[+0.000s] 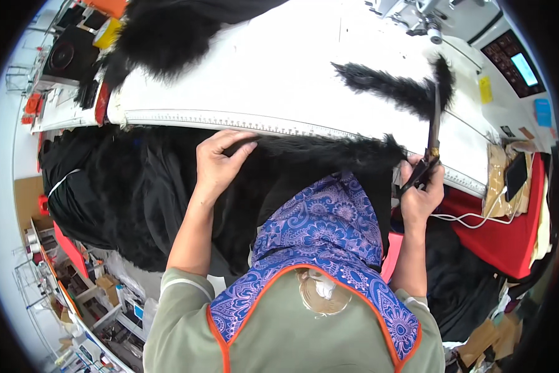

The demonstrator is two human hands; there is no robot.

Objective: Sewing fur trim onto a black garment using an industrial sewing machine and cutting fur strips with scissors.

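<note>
My left hand [218, 163] pinches the edge of a black furry fabric strip [329, 151] between thumb and fingers. The strip runs along the table's front edge, and its other end reaches close to my right hand [421, 194]. That hand is closed round the dark handles of a pair of scissors [435, 127], whose blades point away from me over the white table. Whether my right fingertips also touch the strip, I cannot tell. A loose black fur piece [385, 87] lies on the table, partly behind the scissor blades.
The white table [267, 74] has a measuring tape [229, 117] along its front edge. A black fur heap [167, 37] lies at the far left. Sewing machine parts [433, 28] and a control panel [515, 62] stand at the far right. Dark fabric [124, 180] hangs below the edge.
</note>
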